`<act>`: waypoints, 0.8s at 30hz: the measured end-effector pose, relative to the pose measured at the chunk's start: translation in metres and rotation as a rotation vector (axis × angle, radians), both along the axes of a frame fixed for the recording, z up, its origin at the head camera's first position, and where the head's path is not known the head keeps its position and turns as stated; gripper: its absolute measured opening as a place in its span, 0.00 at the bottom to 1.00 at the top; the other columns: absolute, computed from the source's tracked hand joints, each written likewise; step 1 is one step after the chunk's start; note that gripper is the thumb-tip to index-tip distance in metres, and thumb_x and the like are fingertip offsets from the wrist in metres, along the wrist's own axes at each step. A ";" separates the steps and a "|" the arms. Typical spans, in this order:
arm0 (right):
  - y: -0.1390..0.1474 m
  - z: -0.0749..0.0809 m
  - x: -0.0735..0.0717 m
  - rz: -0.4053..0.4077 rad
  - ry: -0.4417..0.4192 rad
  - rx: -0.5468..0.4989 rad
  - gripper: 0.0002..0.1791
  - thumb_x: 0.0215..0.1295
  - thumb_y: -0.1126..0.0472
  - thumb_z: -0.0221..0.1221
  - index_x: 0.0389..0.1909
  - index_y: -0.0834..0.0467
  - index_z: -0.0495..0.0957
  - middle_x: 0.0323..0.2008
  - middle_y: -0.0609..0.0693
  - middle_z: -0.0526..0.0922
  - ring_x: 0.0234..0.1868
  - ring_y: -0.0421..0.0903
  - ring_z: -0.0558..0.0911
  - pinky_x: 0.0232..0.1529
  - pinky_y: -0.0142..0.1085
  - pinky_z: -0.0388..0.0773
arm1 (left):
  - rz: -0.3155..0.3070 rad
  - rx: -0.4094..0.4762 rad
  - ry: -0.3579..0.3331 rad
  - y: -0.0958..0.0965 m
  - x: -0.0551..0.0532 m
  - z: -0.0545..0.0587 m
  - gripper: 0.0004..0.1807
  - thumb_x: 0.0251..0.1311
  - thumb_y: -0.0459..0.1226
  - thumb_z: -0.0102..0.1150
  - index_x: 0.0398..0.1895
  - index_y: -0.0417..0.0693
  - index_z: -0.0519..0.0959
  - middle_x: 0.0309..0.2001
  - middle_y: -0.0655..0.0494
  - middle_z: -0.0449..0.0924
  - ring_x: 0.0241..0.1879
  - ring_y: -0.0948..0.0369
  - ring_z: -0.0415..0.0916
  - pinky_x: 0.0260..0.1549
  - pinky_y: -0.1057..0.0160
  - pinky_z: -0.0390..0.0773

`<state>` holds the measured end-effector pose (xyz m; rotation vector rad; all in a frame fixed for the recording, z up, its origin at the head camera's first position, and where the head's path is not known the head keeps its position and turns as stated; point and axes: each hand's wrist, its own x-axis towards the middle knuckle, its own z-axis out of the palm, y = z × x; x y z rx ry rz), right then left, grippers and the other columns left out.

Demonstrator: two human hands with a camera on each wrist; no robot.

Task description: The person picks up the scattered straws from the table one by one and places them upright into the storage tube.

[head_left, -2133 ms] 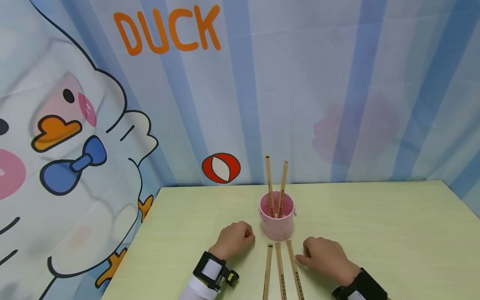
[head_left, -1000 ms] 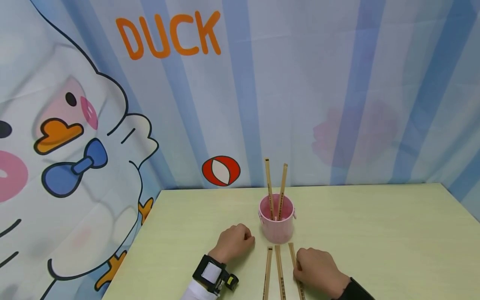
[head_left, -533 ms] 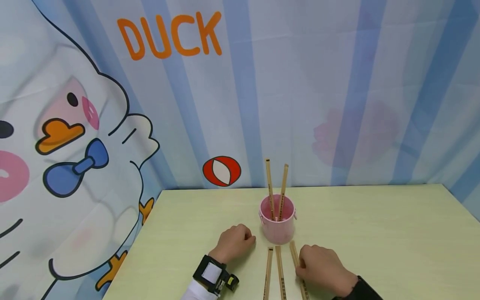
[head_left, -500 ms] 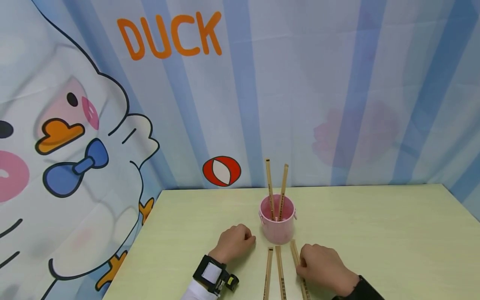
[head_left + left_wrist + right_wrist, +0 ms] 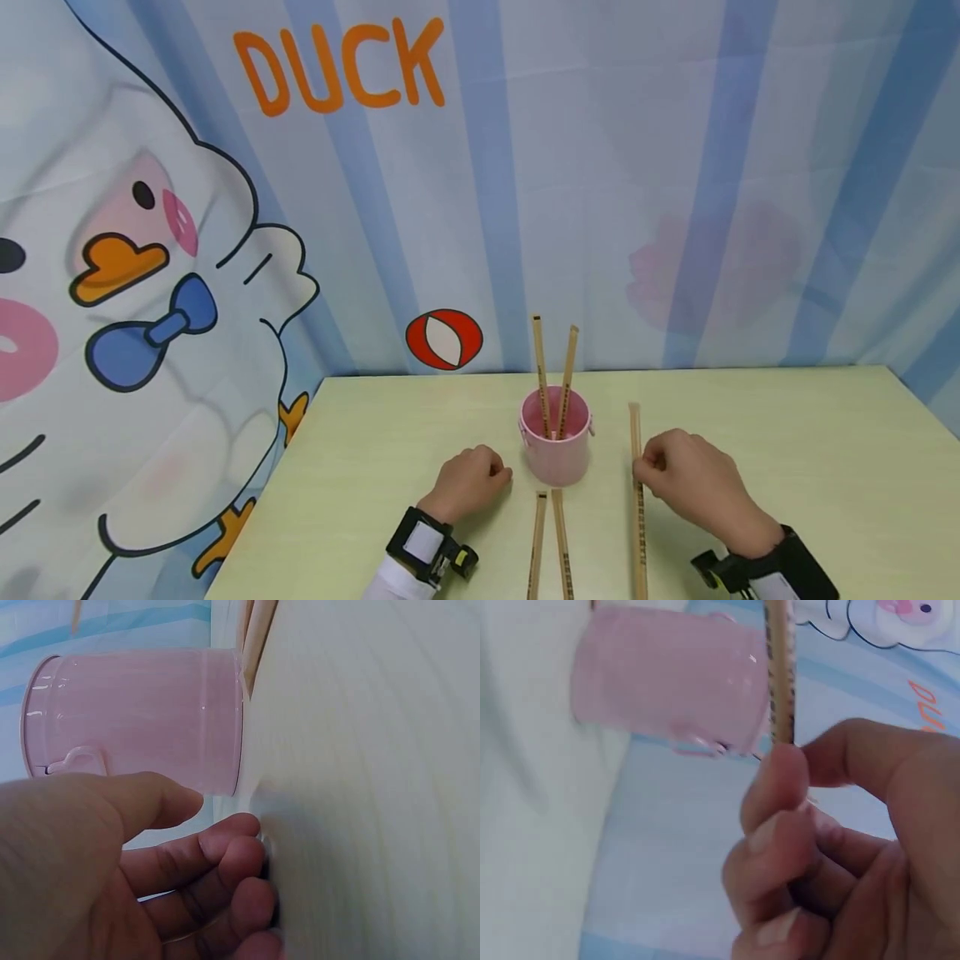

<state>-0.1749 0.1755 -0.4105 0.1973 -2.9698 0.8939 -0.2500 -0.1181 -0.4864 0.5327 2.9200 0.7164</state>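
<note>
My right hand (image 5: 697, 483) pinches a wooden chopstick (image 5: 639, 542) with dark printing between thumb and fingers, right of the pink bucket (image 5: 556, 460). Its far end points away from me. In the right wrist view the held chopstick (image 5: 781, 675) overlaps the bucket's edge. My left hand (image 5: 467, 483) rests on the table left of the bucket, fingers loosely curled and holding nothing. Two chopsticks (image 5: 538, 358) stand leaning inside the bucket. Another two chopsticks (image 5: 537, 542) lie side by side in front of it.
The pale wooden table (image 5: 810, 467) ends at a blue striped curtain (image 5: 585, 183) with a printed duck. Small handles (image 5: 79, 761) stick out from the bucket's sides. Each wrist wears a strapped camera (image 5: 465, 562).
My right hand took hold of the rightmost chopstick lying on the table and has moved it up and to the right. The left hand and the bucket have stayed in place.
</note>
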 end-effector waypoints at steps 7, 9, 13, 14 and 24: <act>0.007 0.024 -0.005 -0.062 0.196 -0.026 0.12 0.66 0.59 0.58 0.23 0.51 0.83 0.17 0.43 0.77 0.17 0.41 0.69 0.18 0.34 0.63 | -0.007 0.016 -0.003 -0.001 0.001 0.002 0.22 0.66 0.41 0.59 0.12 0.53 0.70 0.14 0.65 0.61 0.17 0.67 0.60 0.20 0.67 0.58; 0.008 0.032 -0.008 -0.078 0.280 -0.019 0.12 0.67 0.59 0.58 0.25 0.52 0.84 0.17 0.43 0.78 0.17 0.40 0.70 0.18 0.34 0.63 | -0.009 0.020 -0.004 -0.001 0.001 0.002 0.22 0.66 0.41 0.59 0.12 0.53 0.69 0.14 0.65 0.60 0.17 0.67 0.60 0.20 0.67 0.58; 0.008 0.048 -0.016 -0.111 0.483 -0.019 0.12 0.68 0.58 0.58 0.25 0.54 0.85 0.18 0.45 0.80 0.16 0.38 0.70 0.16 0.33 0.63 | -0.010 0.020 0.005 -0.001 0.001 0.002 0.23 0.66 0.41 0.59 0.11 0.54 0.68 0.14 0.65 0.59 0.17 0.67 0.59 0.20 0.67 0.57; 0.008 0.052 -0.018 -0.116 0.532 -0.021 0.12 0.67 0.58 0.59 0.26 0.55 0.85 0.18 0.46 0.81 0.16 0.37 0.70 0.16 0.33 0.63 | -0.010 0.021 0.007 -0.001 0.001 0.002 0.23 0.66 0.41 0.59 0.11 0.54 0.68 0.14 0.65 0.59 0.17 0.67 0.59 0.20 0.67 0.57; -0.002 0.082 -0.040 -0.165 0.880 -0.098 0.08 0.63 0.61 0.62 0.27 0.60 0.85 0.19 0.54 0.85 0.17 0.48 0.78 0.16 0.29 0.57 | -0.005 0.033 -0.001 0.000 0.004 0.005 0.22 0.66 0.40 0.59 0.12 0.53 0.69 0.14 0.64 0.59 0.17 0.66 0.59 0.20 0.67 0.57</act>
